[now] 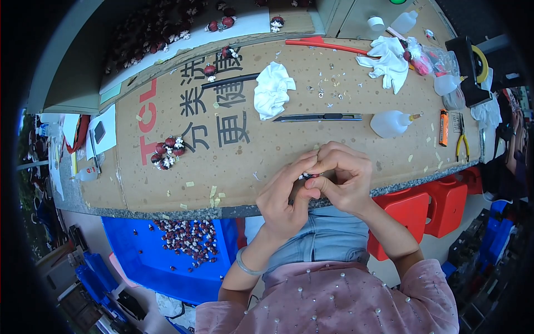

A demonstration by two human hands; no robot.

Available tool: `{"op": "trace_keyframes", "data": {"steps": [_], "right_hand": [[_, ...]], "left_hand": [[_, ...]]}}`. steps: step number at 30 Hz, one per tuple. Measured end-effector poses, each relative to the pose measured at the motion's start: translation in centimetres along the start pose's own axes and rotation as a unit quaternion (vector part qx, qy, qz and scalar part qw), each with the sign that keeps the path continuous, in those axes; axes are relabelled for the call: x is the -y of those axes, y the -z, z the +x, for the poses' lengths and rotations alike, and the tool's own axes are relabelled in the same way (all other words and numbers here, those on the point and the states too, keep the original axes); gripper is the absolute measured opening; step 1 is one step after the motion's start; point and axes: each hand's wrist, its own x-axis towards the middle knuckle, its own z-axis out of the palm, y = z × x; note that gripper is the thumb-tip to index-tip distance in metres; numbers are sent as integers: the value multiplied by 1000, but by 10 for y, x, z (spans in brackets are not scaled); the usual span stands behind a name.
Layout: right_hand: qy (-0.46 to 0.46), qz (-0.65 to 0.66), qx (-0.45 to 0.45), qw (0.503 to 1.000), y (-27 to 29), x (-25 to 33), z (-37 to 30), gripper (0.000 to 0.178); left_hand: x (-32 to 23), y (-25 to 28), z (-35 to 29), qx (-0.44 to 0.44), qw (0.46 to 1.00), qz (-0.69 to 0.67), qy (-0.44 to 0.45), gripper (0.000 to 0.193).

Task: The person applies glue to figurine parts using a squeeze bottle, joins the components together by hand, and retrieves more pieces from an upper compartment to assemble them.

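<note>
My left hand [282,196] and my right hand [349,177] meet over the front edge of the cardboard-covered bench [222,172]. Pinched between the fingertips of both is a small figurine [307,176] with white and dark parts; most of it is hidden by my fingers. To the left on the cardboard lies a cluster of several figurines [168,151] with dark red heads and white bodies. Beyond my hands rests a utility knife [318,117], and a squeeze bottle [391,123] with a thin tip lies on its side past my right hand.
A blue bin [133,270] of many figurines stands below the bench at left. Crumpled white cloths [272,92], a red rod [328,45], orange-handled pliers [462,139] and a tape dispenser [469,72] lie around the bench. Red stools [403,214] stand at right.
</note>
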Motion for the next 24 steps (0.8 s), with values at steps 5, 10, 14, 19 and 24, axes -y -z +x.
{"op": "trace_keyframes", "data": {"steps": [5,10,14,19,24], "right_hand": [[7,-3,-2,1000,0,0,1,19],[-9,-3,4,1000,-1,0,-1,19],[4,-8,-6,1000,-3,1,0,16],[-6,-8,-19,1000,-2,-1,-2,17],[-20,-14,-13,1000,-2,0,-3,17]], "left_hand": [[0,-1,1,-1,1000,-2,-4,27],[0,1,1,-6,1000,0,-6,27],[-3,5,3,3,1000,22,-1,30],[3,5,2,15,999,12,-40,35],[4,6,-1,16,1000,11,-23,35]]}}
